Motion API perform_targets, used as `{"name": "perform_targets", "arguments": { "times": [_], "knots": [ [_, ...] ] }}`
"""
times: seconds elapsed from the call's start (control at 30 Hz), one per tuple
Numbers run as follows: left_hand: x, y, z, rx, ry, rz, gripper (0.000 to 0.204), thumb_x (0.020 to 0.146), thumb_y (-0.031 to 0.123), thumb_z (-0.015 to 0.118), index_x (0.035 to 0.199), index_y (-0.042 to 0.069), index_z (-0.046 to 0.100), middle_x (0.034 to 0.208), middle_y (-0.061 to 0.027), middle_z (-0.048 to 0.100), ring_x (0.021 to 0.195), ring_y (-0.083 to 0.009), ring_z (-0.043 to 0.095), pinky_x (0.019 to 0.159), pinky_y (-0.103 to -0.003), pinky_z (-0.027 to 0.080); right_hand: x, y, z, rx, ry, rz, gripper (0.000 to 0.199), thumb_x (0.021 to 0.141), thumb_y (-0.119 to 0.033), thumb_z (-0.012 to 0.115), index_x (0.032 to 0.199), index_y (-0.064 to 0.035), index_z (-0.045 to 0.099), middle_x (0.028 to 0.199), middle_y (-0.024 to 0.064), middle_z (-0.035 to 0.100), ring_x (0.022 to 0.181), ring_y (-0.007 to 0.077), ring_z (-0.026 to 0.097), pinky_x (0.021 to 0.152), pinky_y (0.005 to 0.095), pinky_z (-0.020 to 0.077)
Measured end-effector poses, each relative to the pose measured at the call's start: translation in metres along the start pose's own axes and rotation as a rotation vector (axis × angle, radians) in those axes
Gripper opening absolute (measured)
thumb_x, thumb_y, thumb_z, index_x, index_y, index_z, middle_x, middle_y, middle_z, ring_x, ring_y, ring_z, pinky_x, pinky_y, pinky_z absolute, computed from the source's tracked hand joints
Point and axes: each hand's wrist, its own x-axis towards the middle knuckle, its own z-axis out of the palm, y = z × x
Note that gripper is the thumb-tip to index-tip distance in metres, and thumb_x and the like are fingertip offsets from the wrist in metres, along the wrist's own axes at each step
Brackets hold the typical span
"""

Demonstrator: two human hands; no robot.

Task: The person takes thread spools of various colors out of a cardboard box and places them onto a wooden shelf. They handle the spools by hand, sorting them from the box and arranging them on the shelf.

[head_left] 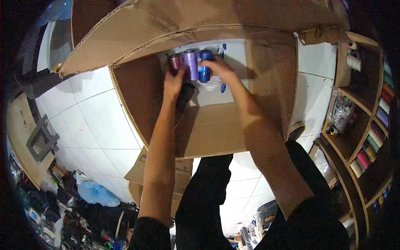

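Observation:
Both my arms reach down into a large cardboard box (216, 129). Three tumblers stand side by side in a row there: a dark pink tumbler (176, 62), a purple tumbler (191, 66) and a dark blue tumbler (205, 71). My left hand (173, 80) is closed against the pink one at the row's left end. From the right, my right hand (219, 69) curls its fingers onto the blue one. The row sits between my two hands. Beneath lies a white printed sheet or package (208, 98) with blue marks. Whether the tumblers touch it, I cannot tell.
Raised box flaps (200, 18) arch over the far side. A smaller carton (181, 179) stands below the near edge. To the right rises a wooden shelf (354, 96) with thread spools. A blue plastic bag (98, 192) and clutter lie at the lower left.

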Motion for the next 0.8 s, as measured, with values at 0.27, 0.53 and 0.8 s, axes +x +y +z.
{"name": "perform_targets", "arguments": {
  "times": [0.27, 0.53, 0.8],
  "knots": [
    [-0.028, 0.021, -0.067, -0.161, -0.253, -0.315, 0.079, 0.068, 0.038, 0.076, 0.125, 0.0, 0.037, 0.117, -0.0148, 0.052, 0.108, -0.0235, 0.05, 0.089, -0.034, 0.042, -0.071, -0.025, 0.074, 0.431, -0.342, 0.115, 0.036, 0.074, -0.027, 0.066, 0.103, -0.0057, 0.061, 0.094, 0.0064, 0.062, 0.088, 0.0147, 0.056, 0.08, 0.028, 0.0409],
    [-0.09, 0.041, -0.103, -0.767, -0.36, -0.418, 0.06, 0.07, 0.024, 0.069, 0.118, -0.001, 0.043, 0.1, -0.0126, 0.059, 0.089, -0.023, 0.06, 0.082, -0.035, 0.049, -0.118, -0.117, 0.048, -0.076, -0.545, -0.163, 0.038, 0.07, -0.023, 0.068, 0.099, -0.0003, 0.06, 0.091, 0.0075, 0.065, 0.084, 0.0145, 0.058, 0.078, 0.0257, 0.0429],
    [-0.149, 0.059, -0.122, -0.959, -0.319, -0.297, 0.065, 0.064, 0.031, 0.072, 0.112, -0.004, 0.047, 0.101, -0.0183, 0.059, 0.091, -0.0299, 0.059, 0.083, -0.039, 0.048, -0.129, -0.128, 0.076, 0.31, -0.885, -0.054, 0.044, 0.068, -0.036, 0.069, 0.089, 0.002, 0.061, 0.084, 0.0107, 0.061, 0.073, 0.0186, 0.059, 0.069, 0.0285, 0.0473]
  ]
}}
